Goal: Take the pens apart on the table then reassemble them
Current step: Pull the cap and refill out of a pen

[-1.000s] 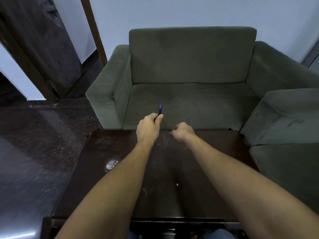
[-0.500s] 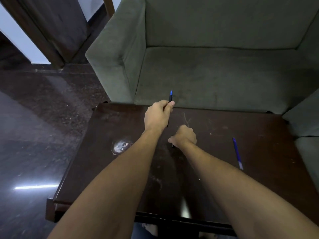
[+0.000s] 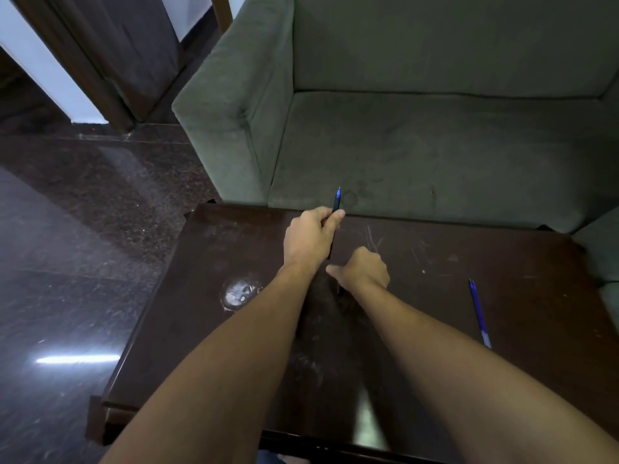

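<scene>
My left hand (image 3: 311, 236) is closed around a dark pen (image 3: 337, 202) with a blue tip, held upright over the far edge of the dark wooden table (image 3: 502, 262). Just nearer me, my right hand (image 3: 363, 271) is a loose fist close to the tabletop; a thin dark sliver shows under it, and I cannot tell if it grips anything. A second blue pen (image 3: 479, 311) lies flat on the table to the right, apart from both hands.
A grey-green sofa (image 3: 418, 152) stands right behind the table, its arm (image 3: 231, 105) at the left. A pale worn patch (image 3: 239, 293) marks the tabletop left of my arms. Dark polished floor (image 3: 77, 256) lies to the left.
The view has tilted down and shifted, bringing the blue pen on the right into sight. My right hand has drawn back toward me from beside the left hand.
</scene>
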